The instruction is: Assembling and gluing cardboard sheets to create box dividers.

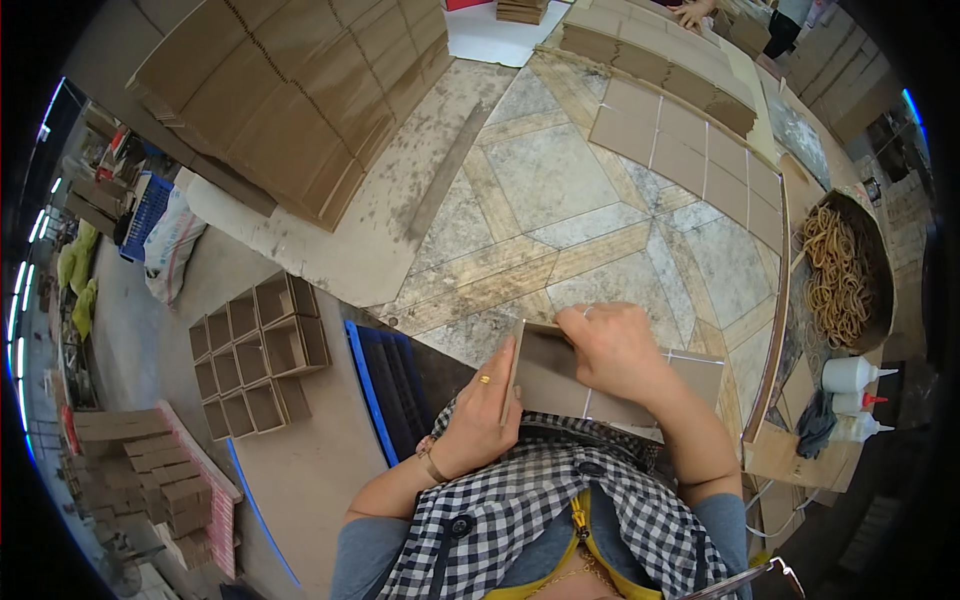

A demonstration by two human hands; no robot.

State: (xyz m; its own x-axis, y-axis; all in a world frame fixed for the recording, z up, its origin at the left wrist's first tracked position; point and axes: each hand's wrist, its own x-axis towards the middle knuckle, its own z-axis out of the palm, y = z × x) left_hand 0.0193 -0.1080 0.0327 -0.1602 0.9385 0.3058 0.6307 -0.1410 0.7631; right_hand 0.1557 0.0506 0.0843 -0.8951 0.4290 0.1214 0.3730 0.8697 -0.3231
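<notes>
Close to my body, a brown cardboard sheet (690, 380) with pale crease lines lies on the patterned table, its left part folded upright. My left hand (480, 405) grips this raised panel, fingers along its outer face and thumb near the lower inner side. A gold ring and a bracelet show on that hand. At the sheet's far edge, my right hand (610, 350) has its fingers curled over a raised cardboard edge. Its fingertips are partly hidden behind the knuckles. Several more flat creased sheets (685, 145) lie farther up the table's right side.
A tall cardboard stack (290, 90) stands at the far left. Divided cardboard boxes (255, 350) sit lower left beside a blue-edged crate (385, 390). To the right are a basin of rubber bands (845, 275) and white squeeze bottles (850, 375). Another person's hand (692, 12) shows at the top.
</notes>
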